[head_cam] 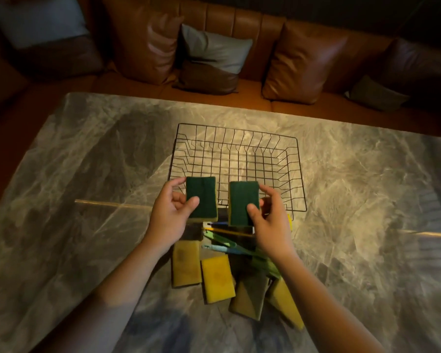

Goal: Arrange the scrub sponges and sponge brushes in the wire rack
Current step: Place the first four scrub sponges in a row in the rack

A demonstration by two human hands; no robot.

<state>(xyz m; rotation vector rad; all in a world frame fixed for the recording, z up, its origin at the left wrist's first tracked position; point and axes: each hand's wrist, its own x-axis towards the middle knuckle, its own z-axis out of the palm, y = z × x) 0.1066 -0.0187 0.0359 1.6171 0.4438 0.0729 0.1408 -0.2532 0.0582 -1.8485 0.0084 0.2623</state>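
The arms partly hide the sponge brushes (229, 242) under them.

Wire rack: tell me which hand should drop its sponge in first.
Probably right. The right hand holds its sponge over the wire rack; the left hand's sponge hangs at its corner.

Our left hand (172, 212) raised, thumb and fingers pinching a scrub sponge (201, 197) | our right hand (270, 217) level beside it, pinching another sponge (243, 203) | both forearms bare, angled inward.
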